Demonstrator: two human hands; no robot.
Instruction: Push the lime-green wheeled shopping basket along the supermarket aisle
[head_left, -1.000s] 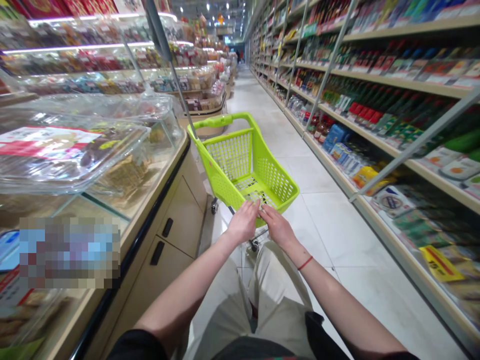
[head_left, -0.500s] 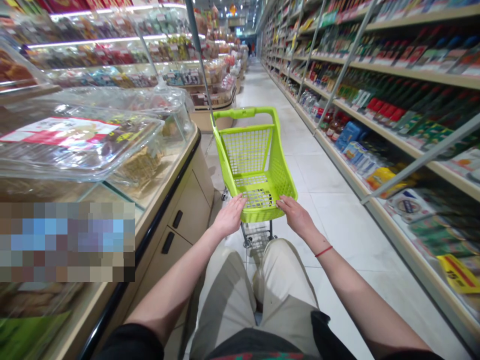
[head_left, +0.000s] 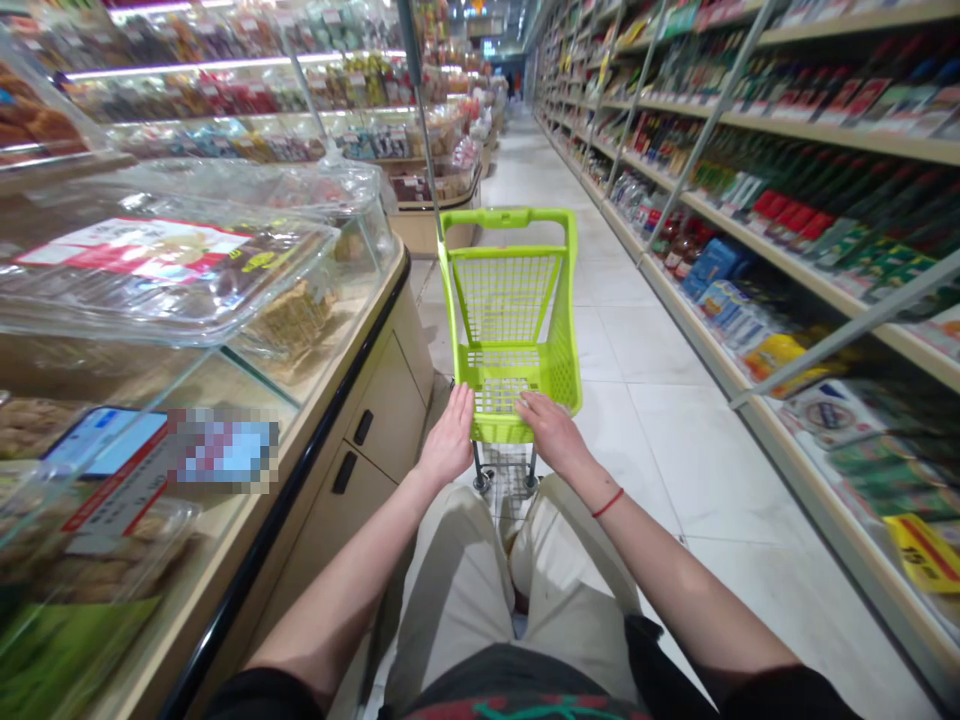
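Down a supermarket aisle (head_left: 540,180), left hand (head_left: 450,437) lies open on the lime-green cart (head_left: 506,300) rim, right hand (head_left: 553,432) draped over it, grip unclear.

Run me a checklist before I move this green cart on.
1. Right hand on the near end of the lime-green shopping cart: ok.
2. Left hand on the cart: cannot tell; it is beside the near corner, and contact is unclear.
3. Handle bar held: not ok; it is at the far end, and neither hand is on it.
4. Near wheel on the floor tiles: ok.
5. Cart apart from the display-counter cabinet: ok.
6. Cart apart from the bottom shelf: ok.
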